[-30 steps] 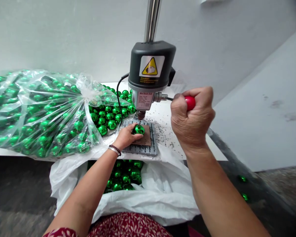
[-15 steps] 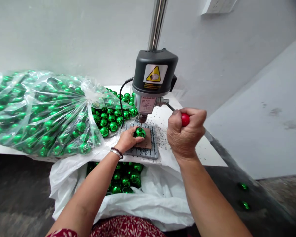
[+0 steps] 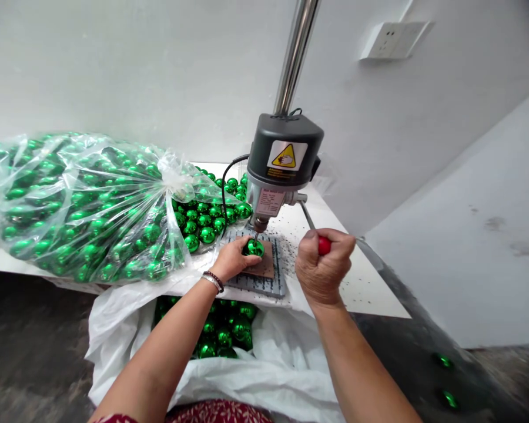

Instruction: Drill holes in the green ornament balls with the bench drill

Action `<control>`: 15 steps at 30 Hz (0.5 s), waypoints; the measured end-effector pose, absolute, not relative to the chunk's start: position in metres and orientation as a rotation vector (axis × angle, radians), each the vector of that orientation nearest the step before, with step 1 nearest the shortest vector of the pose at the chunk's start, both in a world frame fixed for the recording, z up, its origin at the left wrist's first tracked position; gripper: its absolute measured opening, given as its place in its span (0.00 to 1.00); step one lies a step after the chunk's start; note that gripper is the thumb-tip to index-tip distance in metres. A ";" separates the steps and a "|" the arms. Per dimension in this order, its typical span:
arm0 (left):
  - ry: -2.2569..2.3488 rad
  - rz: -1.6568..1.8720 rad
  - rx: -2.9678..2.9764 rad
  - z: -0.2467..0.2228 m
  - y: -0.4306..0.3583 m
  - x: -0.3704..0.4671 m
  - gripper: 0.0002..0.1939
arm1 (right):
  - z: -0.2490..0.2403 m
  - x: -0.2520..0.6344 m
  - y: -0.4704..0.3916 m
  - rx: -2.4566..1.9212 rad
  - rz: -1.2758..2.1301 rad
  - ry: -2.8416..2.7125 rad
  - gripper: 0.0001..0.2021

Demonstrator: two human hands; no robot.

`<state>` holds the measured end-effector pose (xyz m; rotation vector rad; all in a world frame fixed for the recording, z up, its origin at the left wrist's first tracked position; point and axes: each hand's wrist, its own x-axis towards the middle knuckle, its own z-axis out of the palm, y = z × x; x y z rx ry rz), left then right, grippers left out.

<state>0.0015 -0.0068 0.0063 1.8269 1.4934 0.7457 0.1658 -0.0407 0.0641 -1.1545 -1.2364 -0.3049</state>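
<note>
A small bench drill (image 3: 286, 153) stands on the white table, its chuck and thin bit pointing down. Right under the bit is a shiny green bauble (image 3: 254, 248); the bit's tip meets its top, though I cannot tell how deep. My left hand (image 3: 233, 258) pinches that bauble between thumb and fingers. The bauble rests on a brown pad (image 3: 264, 267) lying on the drill's grey base (image 3: 264, 288). My right hand (image 3: 324, 264) is wrapped in a fist around the red-knobbed feed lever (image 3: 307, 214) at the drill's right side.
A clear plastic bag (image 3: 83, 205) full of green baubles lies at left, with loose baubles (image 3: 198, 220) beside it. A white sack (image 3: 282, 352) holding baubles hangs open below the table edge. Dark shavings litter the table (image 3: 370, 291). Two baubles (image 3: 449, 399) lie on the floor at right.
The view has tilted up a little, so everything sits lower in it. My right hand has pulled the lever down and inward, closer to the drill. My left hand keeps the bauble under the bit.
</note>
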 end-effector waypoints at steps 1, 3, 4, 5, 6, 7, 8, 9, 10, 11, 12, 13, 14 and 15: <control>1.499 0.739 1.835 0.007 -0.007 0.002 0.31 | 0.068 0.166 -0.040 -1.151 -0.300 -1.236 0.10; 1.523 0.722 1.862 0.009 -0.007 0.004 0.28 | 0.086 0.167 -0.035 -1.148 -0.288 -1.230 0.11; 1.540 0.719 1.870 0.009 -0.007 0.006 0.26 | 0.099 0.167 -0.031 -1.155 -0.273 -1.226 0.11; 1.558 0.721 1.871 0.010 -0.007 0.007 0.25 | 0.114 0.167 -0.026 -1.164 -0.262 -1.223 0.11; 1.575 0.730 1.864 0.011 -0.008 0.008 0.24 | 0.130 0.168 -0.021 -1.182 -0.225 -1.246 0.10; 1.583 0.742 1.850 0.011 -0.008 0.007 0.23 | 0.145 0.168 -0.017 -1.246 -0.149 -1.249 0.10; 1.575 0.757 1.837 0.012 -0.010 0.005 0.23 | 0.158 0.167 -0.013 -1.318 -0.084 -1.251 0.09; 1.542 0.762 1.836 0.014 -0.012 0.001 0.23 | 0.170 0.167 -0.010 -1.382 -0.054 -1.233 0.09; 1.487 0.748 1.850 0.015 -0.016 -0.005 0.23 | 0.178 0.166 -0.008 -1.430 -0.030 -1.222 0.09; 1.414 0.713 1.878 0.017 -0.019 -0.012 0.23 | 0.184 0.165 -0.007 -1.462 -0.022 -1.212 0.08; 1.334 0.662 1.914 0.020 -0.024 -0.021 0.24 | 0.187 0.164 -0.007 -1.474 -0.026 -1.205 0.08; 1.265 0.608 1.948 0.023 -0.028 -0.029 0.25 | 0.188 0.163 -0.007 -1.472 -0.033 -1.203 0.08; 1.224 0.565 1.970 0.025 -0.031 -0.037 0.27 | 0.187 0.163 -0.007 -1.463 -0.041 -1.201 0.08; 1.220 0.543 1.976 0.028 -0.034 -0.043 0.29 | 0.186 0.163 -0.008 -1.453 -0.048 -1.199 0.08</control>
